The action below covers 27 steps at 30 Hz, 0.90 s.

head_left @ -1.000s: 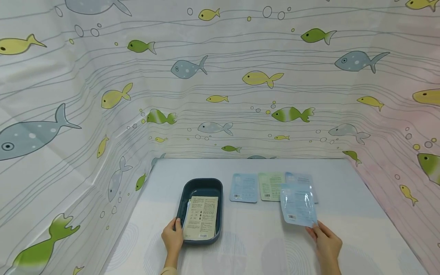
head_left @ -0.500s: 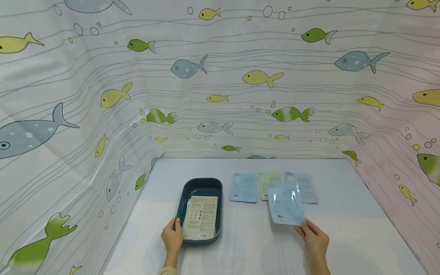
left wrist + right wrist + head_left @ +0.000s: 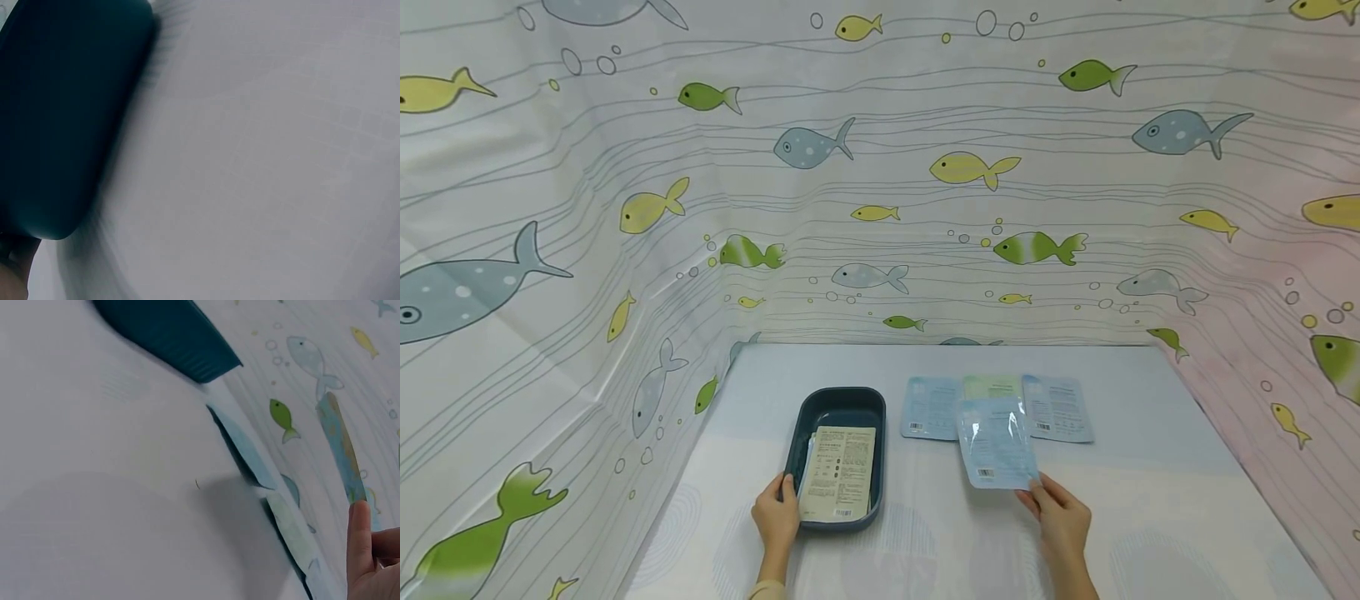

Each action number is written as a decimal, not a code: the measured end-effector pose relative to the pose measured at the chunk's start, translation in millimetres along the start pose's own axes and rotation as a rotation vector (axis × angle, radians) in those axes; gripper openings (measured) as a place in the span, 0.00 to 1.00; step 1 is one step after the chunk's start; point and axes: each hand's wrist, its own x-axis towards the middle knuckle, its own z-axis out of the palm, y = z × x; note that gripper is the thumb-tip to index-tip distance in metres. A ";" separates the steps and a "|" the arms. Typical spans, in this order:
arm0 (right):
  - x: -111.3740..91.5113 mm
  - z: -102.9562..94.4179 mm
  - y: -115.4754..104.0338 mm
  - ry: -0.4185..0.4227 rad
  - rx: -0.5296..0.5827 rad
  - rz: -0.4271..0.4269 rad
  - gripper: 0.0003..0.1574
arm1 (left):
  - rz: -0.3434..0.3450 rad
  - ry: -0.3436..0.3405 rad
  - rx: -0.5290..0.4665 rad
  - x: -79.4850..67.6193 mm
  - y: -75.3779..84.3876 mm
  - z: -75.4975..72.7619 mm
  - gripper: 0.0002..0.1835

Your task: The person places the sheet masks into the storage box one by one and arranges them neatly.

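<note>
My left hand [image 3: 777,512] grips the left rim of a dark teal plastic bin [image 3: 877,433], thumb over the edge. Inside the bin lie several flat sachets, a cream one [image 3: 838,473] with printed text on top. My right hand [image 3: 1062,515] pinches the lower right corner of a light blue sachet [image 3: 997,446], held tilted above the table and overlapping the green sachet in the head view. In the right wrist view the blue sachet [image 3: 342,447] appears edge-on above my thumb. The left wrist view shows mainly the bin's outer wall [image 3: 69,112].
Behind the held sachet a row lies on the white table [image 3: 925,533]: a blue sachet [image 3: 928,408], a green sachet [image 3: 992,386] partly hidden, and another blue sachet [image 3: 1060,410]. A fish-patterned curtain [image 3: 880,192] encloses the back and sides.
My right hand has carried the blue sachet leftward, from in front of the rightmost sachet to in front of the green one. My left hand and the bin have stayed put.
</note>
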 end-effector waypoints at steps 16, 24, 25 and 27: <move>-16.9 25.5 7.0 -0.054 -0.032 0.012 0.20 | 0.009 0.012 0.009 1.3 -3.1 0.5 0.13; -46.6 41.3 -5.4 -0.141 0.019 -0.003 0.23 | 0.009 0.006 0.010 1.2 -3.2 0.8 0.14; -49.5 43.4 -6.7 -0.138 0.009 -0.002 0.22 | 0.009 0.006 0.009 1.1 -3.1 0.8 0.13; -52.2 46.5 -5.9 -0.138 0.000 -0.011 0.22 | 0.009 0.009 0.008 0.9 -2.9 0.8 0.13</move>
